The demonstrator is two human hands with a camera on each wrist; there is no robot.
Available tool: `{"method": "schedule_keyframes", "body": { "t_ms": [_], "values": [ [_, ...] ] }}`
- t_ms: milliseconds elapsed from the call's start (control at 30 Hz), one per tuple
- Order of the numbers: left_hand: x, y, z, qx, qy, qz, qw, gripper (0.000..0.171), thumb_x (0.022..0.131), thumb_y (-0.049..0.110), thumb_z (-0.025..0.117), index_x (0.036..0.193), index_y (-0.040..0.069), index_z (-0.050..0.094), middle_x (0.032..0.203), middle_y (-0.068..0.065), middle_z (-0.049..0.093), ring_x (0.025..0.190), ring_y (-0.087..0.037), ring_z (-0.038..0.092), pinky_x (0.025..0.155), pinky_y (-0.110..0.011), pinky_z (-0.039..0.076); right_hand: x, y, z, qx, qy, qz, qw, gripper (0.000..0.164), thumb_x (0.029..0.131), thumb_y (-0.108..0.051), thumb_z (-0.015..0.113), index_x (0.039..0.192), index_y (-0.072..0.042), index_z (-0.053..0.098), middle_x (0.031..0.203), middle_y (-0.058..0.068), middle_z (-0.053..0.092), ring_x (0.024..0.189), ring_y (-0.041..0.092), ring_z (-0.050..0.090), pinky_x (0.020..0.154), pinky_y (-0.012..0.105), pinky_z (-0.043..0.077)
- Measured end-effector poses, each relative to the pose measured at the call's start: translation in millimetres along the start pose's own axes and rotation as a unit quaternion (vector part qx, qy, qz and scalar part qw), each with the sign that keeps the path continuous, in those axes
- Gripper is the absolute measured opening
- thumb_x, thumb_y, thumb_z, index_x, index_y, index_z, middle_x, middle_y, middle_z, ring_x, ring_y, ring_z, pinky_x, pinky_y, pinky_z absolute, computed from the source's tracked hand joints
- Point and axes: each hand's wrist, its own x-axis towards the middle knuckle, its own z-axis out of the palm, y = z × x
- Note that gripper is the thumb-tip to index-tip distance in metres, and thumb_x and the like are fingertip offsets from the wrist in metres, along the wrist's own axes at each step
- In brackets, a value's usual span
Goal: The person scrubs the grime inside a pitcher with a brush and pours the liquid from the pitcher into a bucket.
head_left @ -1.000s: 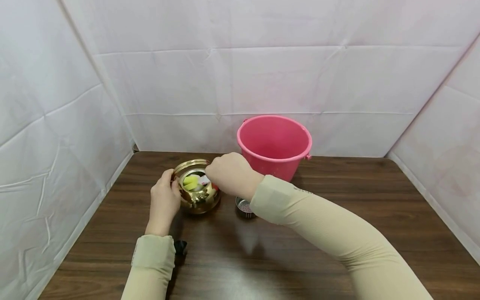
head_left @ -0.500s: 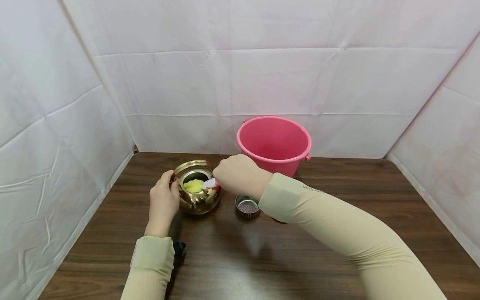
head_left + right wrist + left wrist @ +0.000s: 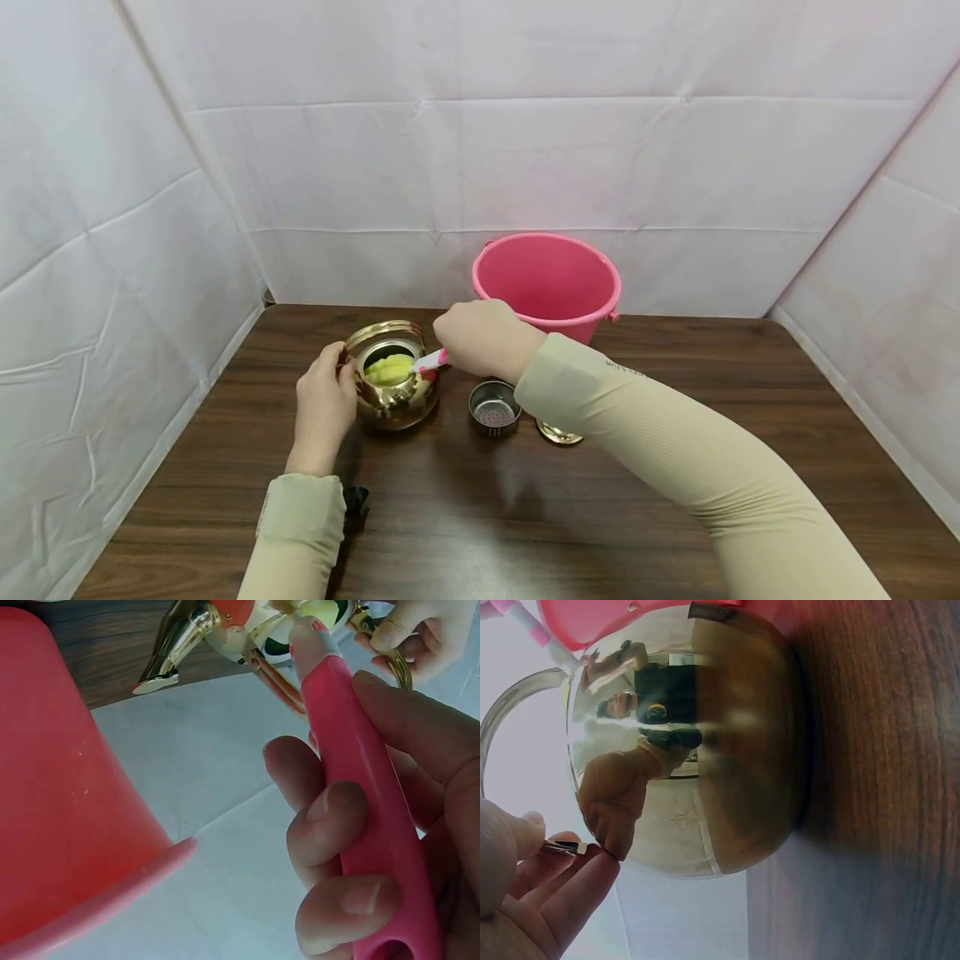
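A shiny gold teapot (image 3: 397,404) stands lidless on the table at left centre, its arched handle raised over the opening. My left hand (image 3: 324,406) pinches that handle near its base; in the left wrist view, the thumb and fingers (image 3: 581,892) close around the thin metal end beside the pot's body. My right hand (image 3: 487,337) grips the pink handle (image 3: 367,780) of a cleaning brush, fingers curled around it. The brush's white neck (image 3: 429,362) slants down over the teapot rim. Its yellow head (image 3: 388,369) sits in the teapot's mouth, the lower part hidden inside.
A pink bucket (image 3: 547,283) stands behind my right hand. A round metal strainer (image 3: 495,410) lies right of the teapot, and a gold lid (image 3: 558,433) is partly covered by my right sleeve. White sheeting (image 3: 450,167) encloses the wooden table (image 3: 450,517).
My right hand has drawn slightly right and up with the brush, and its neck shows more. The strainer and gold lid have come out from behind my right arm. The left hand keeps its hold.
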Motion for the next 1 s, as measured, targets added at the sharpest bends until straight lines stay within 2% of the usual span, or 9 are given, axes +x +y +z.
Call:
{"method": "schedule_keyframes", "body": {
  "t_ms": [300, 533, 767, 1000],
  "values": [
    [1.0, 0.3, -0.9, 0.001, -0.017, 0.003, 0.9998, 0.028, 0.095, 0.002, 0.049, 0.122, -0.006, 0.052, 0.113, -0.026, 0.061, 0.105, -0.041, 0.059, 0.087, -0.051, 0.050, 2, 4, 0, 0.007, 0.004, 0.014, 1.000, 0.013, 0.089, -0.029, 0.063, 0.085, -0.017, 0.066, 0.085, 0.001, 0.068, 0.078, 0.019, 0.065, 0.063, 0.042, 0.055],
    [-0.1, -0.1, -0.8, 0.005, -0.001, 0.021, 0.9998, 0.029, 0.095, 0.001, 0.050, 0.122, -0.007, 0.052, 0.115, -0.028, 0.059, 0.107, -0.044, 0.057, 0.088, -0.053, 0.048, 2, 5, 4, 0.007, 0.017, 0.014, 1.000, 0.015, 0.088, -0.029, 0.064, 0.084, -0.014, 0.067, 0.082, 0.003, 0.068, 0.076, 0.022, 0.066, 0.059, 0.043, 0.055],
    [-0.9, 2.9, -0.2, 0.009, -0.014, 0.003, 0.9999, 0.030, 0.095, 0.001, 0.048, 0.124, -0.007, 0.050, 0.116, -0.029, 0.058, 0.108, -0.044, 0.056, 0.089, -0.053, 0.048, 2, 7, 10, -0.002, 0.024, 0.023, 0.999, 0.017, 0.090, -0.028, 0.061, 0.080, -0.015, 0.066, 0.076, 0.002, 0.065, 0.070, 0.020, 0.063, 0.054, 0.041, 0.054],
    [-1.2, 5.4, 0.3, 0.011, -0.026, -0.003, 0.9996, 0.031, 0.096, 0.001, 0.047, 0.125, -0.007, 0.049, 0.118, -0.028, 0.058, 0.109, -0.044, 0.056, 0.089, -0.052, 0.048, 0, 8, 14, -0.020, 0.046, 0.012, 0.999, 0.016, 0.087, -0.013, 0.055, 0.075, -0.015, 0.066, 0.074, 0.002, 0.065, 0.067, 0.020, 0.063, 0.051, 0.041, 0.053]
  ]
}}
